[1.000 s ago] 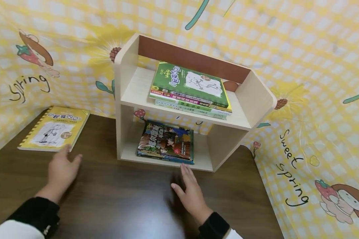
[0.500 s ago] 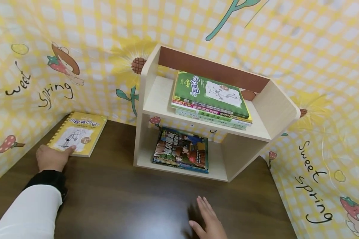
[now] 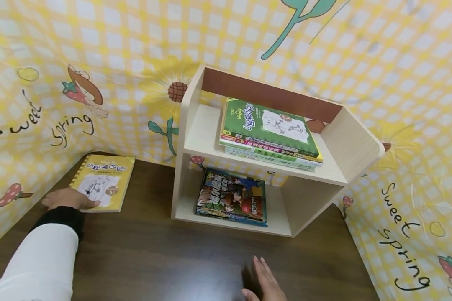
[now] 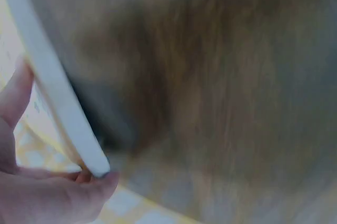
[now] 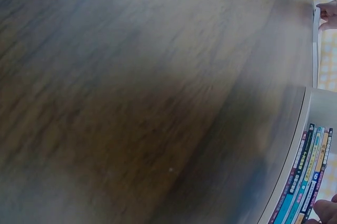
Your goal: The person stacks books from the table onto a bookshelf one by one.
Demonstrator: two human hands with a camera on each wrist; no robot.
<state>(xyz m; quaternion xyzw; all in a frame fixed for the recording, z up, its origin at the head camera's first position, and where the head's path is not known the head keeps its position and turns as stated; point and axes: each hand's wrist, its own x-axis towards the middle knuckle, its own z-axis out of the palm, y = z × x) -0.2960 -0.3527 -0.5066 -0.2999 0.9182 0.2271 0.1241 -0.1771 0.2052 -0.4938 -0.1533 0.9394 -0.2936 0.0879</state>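
A yellow spiral-patterned book [image 3: 101, 184] lies on the table at the far left, with a line drawing on its cover. My left hand [image 3: 68, 198] grips its near left corner, thumb over the cover. In the left wrist view the book's pale page edge [image 4: 63, 92] sits between the thumb and the curled fingers of that hand [image 4: 47, 197]. My right hand [image 3: 267, 284] hovers over the table at the front with fingers extended, holding nothing; part of it falls outside the head view.
A two-tier wooden bookshelf [image 3: 310, 209] stands in the middle. Its upper tier bears a book stack topped by a green book [image 3: 267, 125]; a stack of comic books [image 3: 231, 196] lies on the lower tier. Yellow checked cloth [image 3: 135, 37] hangs behind and along both sides of the dark table [image 3: 162, 263].
My left hand has reached left to the yellow book and taken hold of its near corner. My right hand has drawn back from the lower shelf. The head view has shifted.
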